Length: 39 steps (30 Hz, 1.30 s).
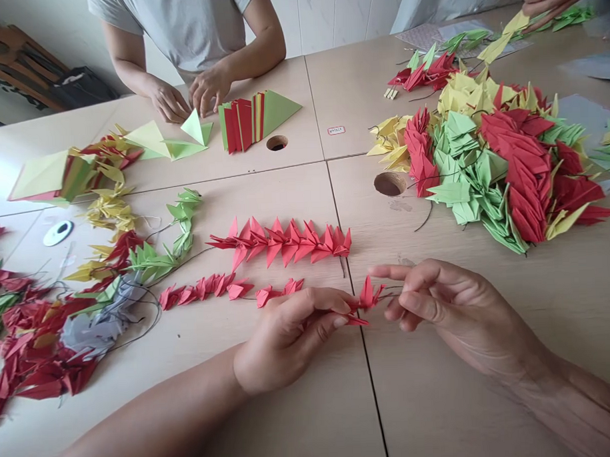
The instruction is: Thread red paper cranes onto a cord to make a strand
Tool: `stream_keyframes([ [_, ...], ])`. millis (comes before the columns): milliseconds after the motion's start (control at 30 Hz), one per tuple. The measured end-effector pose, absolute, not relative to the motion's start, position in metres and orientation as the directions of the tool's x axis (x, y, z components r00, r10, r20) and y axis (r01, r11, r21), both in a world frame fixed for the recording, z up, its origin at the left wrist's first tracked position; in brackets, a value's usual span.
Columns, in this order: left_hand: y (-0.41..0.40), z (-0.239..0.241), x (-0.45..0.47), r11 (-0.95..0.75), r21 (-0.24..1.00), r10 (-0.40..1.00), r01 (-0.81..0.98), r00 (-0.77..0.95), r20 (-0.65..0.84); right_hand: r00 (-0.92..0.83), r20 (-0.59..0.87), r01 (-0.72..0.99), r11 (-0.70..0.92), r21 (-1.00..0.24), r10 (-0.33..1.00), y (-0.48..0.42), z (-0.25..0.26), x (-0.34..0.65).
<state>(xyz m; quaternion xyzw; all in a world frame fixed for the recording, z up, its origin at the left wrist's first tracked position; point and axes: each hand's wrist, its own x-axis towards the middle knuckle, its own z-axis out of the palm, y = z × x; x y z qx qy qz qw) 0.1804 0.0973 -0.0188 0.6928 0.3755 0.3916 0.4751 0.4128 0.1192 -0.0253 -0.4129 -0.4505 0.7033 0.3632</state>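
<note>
My left hand (289, 336) pinches a small red paper crane (366, 298) between thumb and fingers just above the table. My right hand (448, 303) is close on the crane's right side, fingertips curled together on a thin dark thread (394, 291) that runs to the crane. A short string of red cranes (227, 288) trails left from my left hand. A longer row of red cranes (283, 241) lies just beyond it.
A big heap of red, green and yellow cranes (493, 162) fills the right side. Tangled crane strings (48, 331) lie at the left. Across the table a person's hands (190, 96) fold green paper beside stacked folded sheets (251, 117). Two cable holes (389, 184) are in the tabletop.
</note>
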Motion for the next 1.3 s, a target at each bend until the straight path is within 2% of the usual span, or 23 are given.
stream_keyframes([
  [333, 0.097, -0.02, 0.181, -0.256, 0.957, 0.903, 0.136, 0.387, 0.187, -0.394, -0.295, 0.009, -0.317, -0.948, 0.87, 0.121, -0.021, 0.408],
  [500, 0.096, -0.019, 0.181, -0.251, 0.962, 0.896, 0.11, 0.402, 0.187, -0.46, -0.302, 0.054, -0.313, -0.948, 0.835, 0.122, -0.016, 0.404],
  [767, 0.096, -0.02, 0.182, -0.265, 0.954, 0.913, 0.139, 0.355, 0.202, -0.399, -0.09, 0.139, -0.036, -0.99, 0.913, 0.118, -0.025, 0.406],
  [900, 0.096, -0.022, 0.182, -0.253, 0.955, 0.924, 0.158, 0.333, 0.189, -0.373, -0.046, 0.159, 0.015, -0.987, 0.927, 0.117, -0.024, 0.407],
  [1100, 0.093, -0.026, 0.181, -0.273, 0.946, 0.897, 0.176, 0.401, 0.184, -0.387, 0.079, 0.187, 0.162, -0.969, 0.919, 0.115, -0.023, 0.403],
  [1300, 0.091, -0.027, 0.182, -0.294, 0.939, 0.888, 0.178, 0.415, 0.2, -0.342, 0.134, 0.252, 0.228, -0.94, 0.93, 0.113, -0.025, 0.402],
])
